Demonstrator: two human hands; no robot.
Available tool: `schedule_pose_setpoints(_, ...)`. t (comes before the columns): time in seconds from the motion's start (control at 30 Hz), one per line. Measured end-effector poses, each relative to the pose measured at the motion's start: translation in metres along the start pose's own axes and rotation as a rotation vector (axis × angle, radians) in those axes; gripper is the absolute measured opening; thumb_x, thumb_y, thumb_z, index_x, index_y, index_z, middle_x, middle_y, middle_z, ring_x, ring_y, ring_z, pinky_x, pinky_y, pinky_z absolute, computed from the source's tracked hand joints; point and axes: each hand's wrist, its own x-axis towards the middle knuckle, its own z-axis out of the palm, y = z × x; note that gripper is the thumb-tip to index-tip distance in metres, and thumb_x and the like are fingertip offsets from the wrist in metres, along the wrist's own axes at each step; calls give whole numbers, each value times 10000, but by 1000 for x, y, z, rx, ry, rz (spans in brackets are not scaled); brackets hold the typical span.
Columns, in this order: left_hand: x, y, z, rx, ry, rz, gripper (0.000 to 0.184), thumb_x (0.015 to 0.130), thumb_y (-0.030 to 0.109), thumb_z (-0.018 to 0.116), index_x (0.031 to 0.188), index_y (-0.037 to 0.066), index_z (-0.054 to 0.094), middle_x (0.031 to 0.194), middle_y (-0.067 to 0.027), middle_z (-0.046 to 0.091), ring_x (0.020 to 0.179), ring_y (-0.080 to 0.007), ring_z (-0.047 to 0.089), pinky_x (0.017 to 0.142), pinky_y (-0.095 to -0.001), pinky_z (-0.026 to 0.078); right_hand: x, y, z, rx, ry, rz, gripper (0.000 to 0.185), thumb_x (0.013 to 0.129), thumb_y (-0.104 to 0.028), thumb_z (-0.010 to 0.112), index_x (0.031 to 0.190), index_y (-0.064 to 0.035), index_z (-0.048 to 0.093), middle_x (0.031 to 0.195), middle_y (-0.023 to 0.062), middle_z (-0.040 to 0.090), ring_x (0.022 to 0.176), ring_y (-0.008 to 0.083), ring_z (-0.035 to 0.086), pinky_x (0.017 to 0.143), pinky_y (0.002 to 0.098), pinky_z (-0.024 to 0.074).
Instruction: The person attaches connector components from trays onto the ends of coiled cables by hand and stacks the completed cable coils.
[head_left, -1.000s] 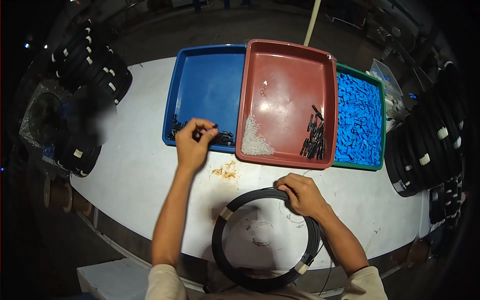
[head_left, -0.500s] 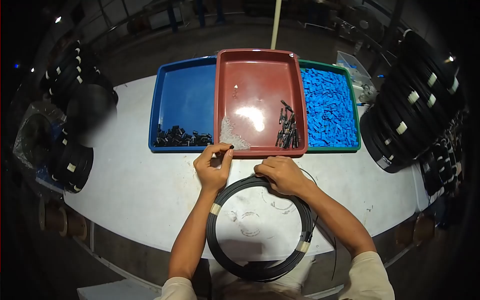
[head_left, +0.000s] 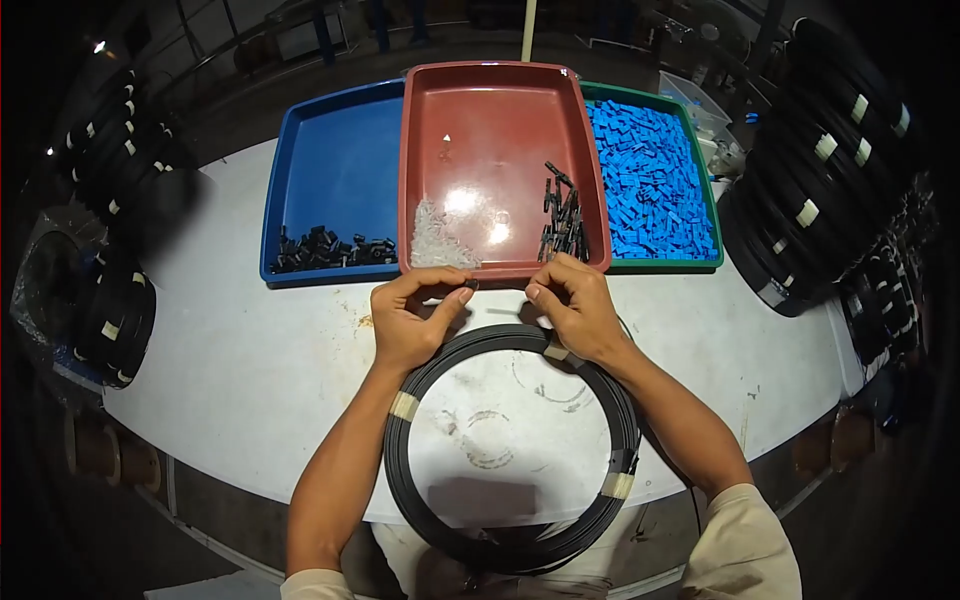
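Between the thumb and index finger of my left hand (head_left: 415,315) is a small black plastic piece (head_left: 471,285), just in front of the red tray. My right hand (head_left: 580,305) is closed in a pinch a short way to its right. A loose strand of black cable runs up behind that hand, and its fingers appear to be on the cable end, mostly hidden. Below both hands lies a coil of black cable (head_left: 398,455), bound with pale tape and reaching over the table's near edge.
A red tray (head_left: 500,110) holds clear small pieces and black assembled parts. The blue tray (head_left: 335,190) has black pieces; the green tray (head_left: 716,255) has many blue pieces. Stacked black cable coils stand at the right (head_left: 800,190) and left (head_left: 115,320) of the white table (head_left: 230,370).
My right hand has lifted off the coil's top edge and come up beside my left hand, fingers pinched. My left hand still holds the black piece. The view has shifted slightly.
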Motion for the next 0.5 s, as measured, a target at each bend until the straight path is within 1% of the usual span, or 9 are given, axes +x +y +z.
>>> schedule_pose_setpoints(0.03,0,-2,0,10,-7,-16,151,861,-60,745,1010,-51,720,1007,-149,747,913,-176,724,798,-278,591,-1,2,0,30,-8,13,146,887,-119,672,825,14,660,747,99,536,650,228,533,615,357,417)
schedule_pose_setpoints(0.07,0,-3,-1,20,-15,-32,155,853,-17,781,1001,-38,742,973,-122,765,878,-143,722,758,-253,585,-1,3,-1,27,-4,11,146,887,-119,672,825,14,660,747,99,536,650,228,533,615,357,417)
schedule_pose_setpoints(0.13,-2,-1,-2,75,-39,-55,158,861,2,786,1010,-33,746,959,-112,772,853,-139,720,757,-250,580,-2,3,-3,45,-32,-76,146,889,-119,669,828,12,653,756,94,543,647,216,531,610,347,415)
schedule_pose_setpoints(0.2,-2,0,0,-40,-44,-134,143,870,-5,774,1007,-34,746,963,-118,772,838,-137,720,764,-262,581,-2,1,-5,67,-31,-77,141,890,-118,668,834,11,650,767,91,552,660,207,536,616,336,416)
schedule_pose_setpoints(0.23,-1,0,-1,-41,-61,-158,134,873,-23,761,1005,-38,743,986,-141,769,882,-156,728,810,-282,587,-2,2,-5,107,-32,-61,137,888,-116,670,838,11,651,770,89,555,666,204,540,618,334,419)
schedule_pose_setpoints(0.3,1,-1,0,-80,-66,-132,137,868,-29,764,1002,-41,742,998,-151,767,908,-171,730,835,-293,587,-2,4,-3,151,-33,-41,134,887,-114,672,841,10,652,772,87,559,672,201,544,619,332,422)
schedule_pose_setpoints(0.33,1,-2,1,-119,-68,-104,140,862,-35,767,999,-45,741,1009,-162,764,935,-185,732,861,-304,588,-2,5,-3,148,-25,-64,130,885,-112,674,845,11,655,772,87,560,673,201,546,617,332,422)
schedule_pose_setpoints(0.43,-1,-7,-3,-105,-86,-101,155,848,-47,775,999,-49,741,1024,-178,759,973,-208,730,906,-327,581,-1,5,-3,123,-23,-108,122,882,-106,678,851,11,661,772,88,565,670,203,546,614,333,423)
schedule_pose_setpoints(0.5,-1,-6,-3,-101,-82,-109,157,847,-50,776,1000,-49,741,1021,-177,759,958,-203,732,889,-320,588,-2,5,-2,102,-28,-123,116,880,-103,679,854,10,663,772,90,568,667,204,544,612,333,423)
